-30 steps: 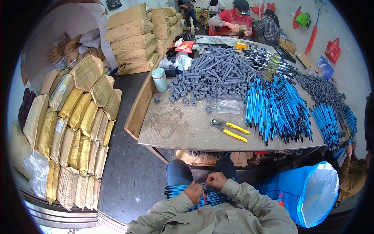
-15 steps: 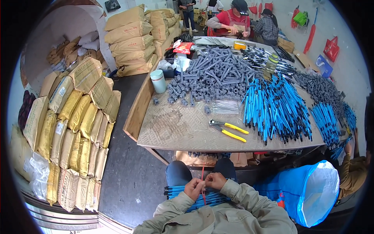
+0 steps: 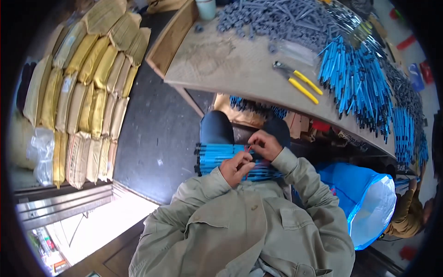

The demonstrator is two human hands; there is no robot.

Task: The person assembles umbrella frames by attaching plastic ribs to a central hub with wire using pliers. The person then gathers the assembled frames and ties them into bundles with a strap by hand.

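Note:
Across my lap lies a bundle of thin blue rods with black ends. A red string runs over the middle of the bundle. My right hand is above it, its thumb and forefinger pinched on the string. My left hand rests low over the bundle beside the string, fingers bent and drawn together, also at the string. The exact hold of the left fingers is partly hidden and slightly blurred.
On the table ahead lie yellow-handled pliers, a heap of grey plastic parts and many blue rods. A large blue bag stands at my right. Stacked sacks fill the left. Another person's arm shows far right.
My view has tilted downward and turned, so the table sits higher in the picture. My hands, close together over the string before, are now slightly apart, the right one farther forward.

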